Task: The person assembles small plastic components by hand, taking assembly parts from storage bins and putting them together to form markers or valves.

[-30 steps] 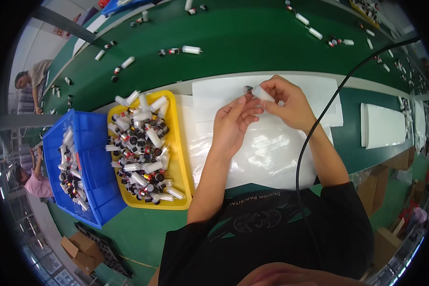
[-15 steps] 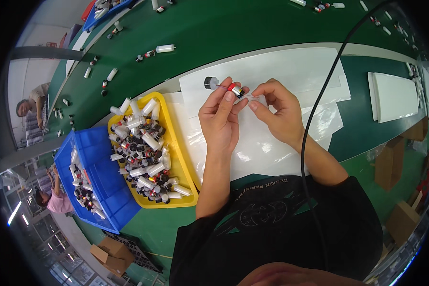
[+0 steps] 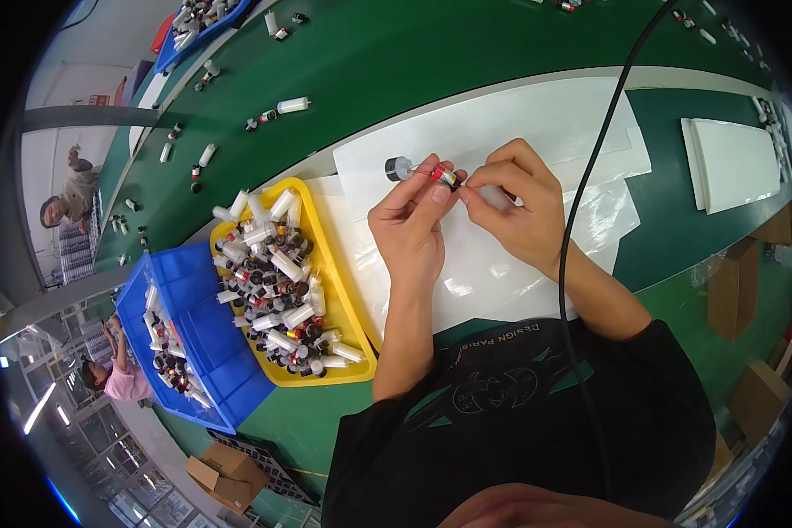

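Note:
My left hand (image 3: 411, 224) and my right hand (image 3: 515, 207) meet over white plastic sheets (image 3: 502, 132) on the green bench. Together they pinch a small part with red and black wires (image 3: 443, 176) between the fingertips. A small round black and grey piece (image 3: 397, 167) hangs off its left end, just past my left fingers. To the left of my left forearm stands a yellow tray (image 3: 348, 295) piled with several white and black cylindrical parts.
A blue bin (image 3: 198, 326) with more parts sits left of the yellow tray. Loose white parts (image 3: 292, 106) lie on the green belt behind. A black cable (image 3: 581, 202) crosses my right arm. White sheets (image 3: 735, 163) lie at right. Other people (image 3: 114, 374) are at far left.
Both hands stay together over the white sheets. The wired part now shows between the fingertips, with the round piece sticking out at the left. The view has shifted slightly.

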The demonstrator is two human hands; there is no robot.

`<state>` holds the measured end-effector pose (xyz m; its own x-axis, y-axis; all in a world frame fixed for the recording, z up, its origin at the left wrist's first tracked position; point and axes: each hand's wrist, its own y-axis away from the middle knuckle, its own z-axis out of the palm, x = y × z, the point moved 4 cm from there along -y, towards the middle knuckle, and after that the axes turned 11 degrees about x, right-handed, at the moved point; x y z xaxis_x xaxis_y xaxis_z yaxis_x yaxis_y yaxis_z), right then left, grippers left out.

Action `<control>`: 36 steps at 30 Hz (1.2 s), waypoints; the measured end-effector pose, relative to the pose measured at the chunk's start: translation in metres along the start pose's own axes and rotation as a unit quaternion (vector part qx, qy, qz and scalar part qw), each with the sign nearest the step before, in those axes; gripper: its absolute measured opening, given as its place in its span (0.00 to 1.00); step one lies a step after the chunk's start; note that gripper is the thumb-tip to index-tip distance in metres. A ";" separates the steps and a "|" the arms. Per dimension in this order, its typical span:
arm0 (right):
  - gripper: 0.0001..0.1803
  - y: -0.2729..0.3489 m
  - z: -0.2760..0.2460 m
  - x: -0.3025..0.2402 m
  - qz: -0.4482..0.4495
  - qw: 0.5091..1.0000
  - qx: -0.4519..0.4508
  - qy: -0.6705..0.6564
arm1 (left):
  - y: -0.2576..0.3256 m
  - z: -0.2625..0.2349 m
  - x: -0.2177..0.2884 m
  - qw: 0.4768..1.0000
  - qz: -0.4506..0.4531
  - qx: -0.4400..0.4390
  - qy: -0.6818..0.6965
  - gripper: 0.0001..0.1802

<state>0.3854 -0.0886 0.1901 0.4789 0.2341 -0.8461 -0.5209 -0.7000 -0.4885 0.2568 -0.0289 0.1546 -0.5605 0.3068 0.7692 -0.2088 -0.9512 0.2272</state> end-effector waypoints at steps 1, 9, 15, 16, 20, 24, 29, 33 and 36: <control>0.08 0.001 0.001 0.000 0.000 1.000 0.000 -0.001 | 0.000 -0.001 0.000 1.000 0.003 0.012 -0.010 0.14; 0.11 0.004 0.001 -0.004 -0.096 0.992 -0.024 0.078 | -0.001 -0.001 0.000 0.999 -0.011 0.039 -0.017 0.11; 0.08 -0.002 -0.039 0.026 -0.007 0.991 0.015 0.134 | -0.001 -0.023 -0.006 0.995 0.014 0.069 -0.069 0.12; 0.07 -0.005 -0.055 0.049 0.068 0.980 -0.009 0.186 | -0.001 -0.022 -0.004 0.996 0.004 0.060 -0.070 0.11; 0.09 -0.025 -0.140 0.091 0.060 0.816 0.076 0.570 | -0.011 -0.011 -0.029 0.992 -0.082 0.043 -0.086 0.09; 0.07 -0.043 -0.152 0.101 0.060 0.778 0.056 0.622 | -0.011 -0.005 -0.033 0.989 -0.088 0.047 -0.111 0.08; 0.07 -0.058 -0.128 0.105 0.018 0.701 -0.045 0.712 | -0.021 -0.017 -0.037 0.991 -0.071 0.047 -0.105 0.09; 0.11 -0.053 -0.151 0.139 0.068 0.726 -0.062 0.682 | -0.015 -0.022 -0.042 0.990 -0.087 0.018 -0.109 0.11; 0.14 -0.050 -0.210 0.172 -0.001 0.792 -0.048 0.608 | -0.012 -0.020 -0.051 0.993 -0.091 -0.015 -0.075 0.11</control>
<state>0.6420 -0.1547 0.1140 0.8368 -0.5473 0.0153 -0.4911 -0.7626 -0.4209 0.2718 -0.0322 0.1011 -0.3855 0.4634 0.7979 -0.3202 -0.8782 0.3553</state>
